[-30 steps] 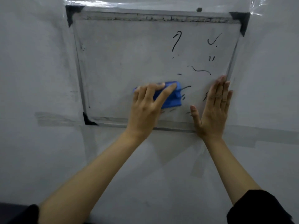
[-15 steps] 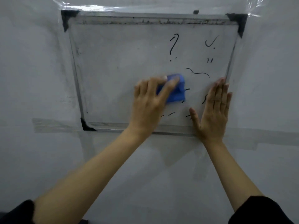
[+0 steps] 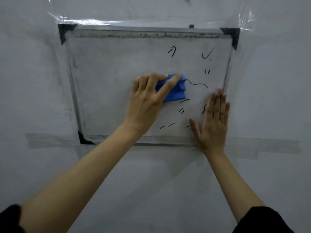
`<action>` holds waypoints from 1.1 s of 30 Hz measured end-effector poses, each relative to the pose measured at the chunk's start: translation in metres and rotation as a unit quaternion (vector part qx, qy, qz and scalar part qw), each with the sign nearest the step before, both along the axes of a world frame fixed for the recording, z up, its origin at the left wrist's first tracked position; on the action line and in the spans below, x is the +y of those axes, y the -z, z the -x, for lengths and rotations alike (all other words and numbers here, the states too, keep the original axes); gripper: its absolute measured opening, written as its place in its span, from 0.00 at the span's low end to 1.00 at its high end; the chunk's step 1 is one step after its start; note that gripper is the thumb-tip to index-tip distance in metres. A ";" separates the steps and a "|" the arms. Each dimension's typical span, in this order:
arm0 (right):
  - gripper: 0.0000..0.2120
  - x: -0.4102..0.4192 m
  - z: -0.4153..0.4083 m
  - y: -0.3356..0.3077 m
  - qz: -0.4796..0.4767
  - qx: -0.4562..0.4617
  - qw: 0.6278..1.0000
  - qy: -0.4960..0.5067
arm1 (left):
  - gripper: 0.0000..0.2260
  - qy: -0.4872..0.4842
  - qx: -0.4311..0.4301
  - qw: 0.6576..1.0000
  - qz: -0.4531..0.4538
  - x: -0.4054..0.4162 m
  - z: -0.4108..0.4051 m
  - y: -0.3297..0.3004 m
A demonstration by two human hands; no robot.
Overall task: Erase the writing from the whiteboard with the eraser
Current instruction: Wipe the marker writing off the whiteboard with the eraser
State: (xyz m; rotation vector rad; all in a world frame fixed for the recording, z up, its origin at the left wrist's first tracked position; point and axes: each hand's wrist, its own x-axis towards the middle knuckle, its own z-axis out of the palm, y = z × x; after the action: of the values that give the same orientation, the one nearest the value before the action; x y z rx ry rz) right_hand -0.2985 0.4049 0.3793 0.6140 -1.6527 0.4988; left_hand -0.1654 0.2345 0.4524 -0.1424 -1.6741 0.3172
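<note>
A framed whiteboard [image 3: 107, 78] is taped to a grey wall. Its left half is wiped; black marks remain on the right: a hook shape [image 3: 172, 52], a tick [image 3: 207, 53], two short dashes, a wavy line [image 3: 197, 84] and small strokes lower down. My left hand [image 3: 148, 101] presses a blue eraser [image 3: 176, 91] flat on the board's middle, its right edge touching the start of the wavy line. My right hand [image 3: 212, 121] lies flat with fingers together on the board's lower right corner, holding nothing and covering part of a mark.
Clear tape [image 3: 87, 21] runs along the board's top edge and a grey tape strip [image 3: 260, 147] crosses the wall under it. Black corner pieces [image 3: 64, 32] cap the frame. Bare grey wall surrounds the board.
My left hand has slid the eraser up and slightly right, from the lower middle to the wavy line. The lower part of the question mark is gone. The right hand stays put.
</note>
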 end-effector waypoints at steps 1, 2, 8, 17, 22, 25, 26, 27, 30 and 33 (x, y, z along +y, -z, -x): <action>0.39 0.000 0.000 0.000 0.000 0.000 1.000 0.002 | 0.25 -0.004 -0.001 1.000 -0.001 -0.002 -0.001 -0.009; 0.39 -0.001 0.000 -0.001 0.000 -0.002 1.000 0.004 | 0.25 -0.007 0.008 1.000 -0.009 -0.004 -0.001 -0.022; 0.40 0.000 -0.002 -0.001 0.002 -0.003 1.000 0.000 | 0.25 0.008 0.061 0.993 -0.103 0.000 0.008 -0.080; 0.40 -0.001 -0.003 -0.002 -0.004 -0.009 1.000 0.011 | 0.26 -0.005 0.033 0.997 -0.064 -0.016 0.000 -0.078; 0.39 -0.001 -0.003 -0.002 -0.004 -0.008 1.000 0.015 | 0.27 0.017 0.072 0.991 -0.110 -0.005 0.005 -0.063; 0.39 -0.001 -0.002 -0.002 -0.005 -0.007 1.000 0.022 | 0.25 0.018 0.013 0.999 -0.044 -0.010 0.000 -0.019; 0.39 -0.001 -0.002 -0.001 -0.005 -0.006 1.000 0.023 | 0.25 0.016 -0.001 1.000 -0.026 -0.016 -0.003 -0.016; 0.39 0.000 -0.002 -0.001 -0.003 -0.004 1.000 0.022 | 0.25 0.014 -0.010 1.000 -0.010 -0.024 -0.007 -0.020; 0.38 0.000 -0.002 -0.002 -0.003 -0.002 1.000 0.017 | 0.25 -0.007 0.003 1.000 -0.012 -0.043 -0.015 -0.049; 0.38 -0.001 -0.003 -0.002 -0.003 -0.003 1.000 0.018 | 0.27 -0.005 0.045 0.995 -0.086 -0.051 -0.016 -0.069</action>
State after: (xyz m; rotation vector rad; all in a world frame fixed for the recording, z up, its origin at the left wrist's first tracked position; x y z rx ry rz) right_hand -0.2956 0.4038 0.3812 0.5875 -1.6686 0.4693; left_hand -0.1490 0.1833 0.5218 0.0075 -1.6055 0.1827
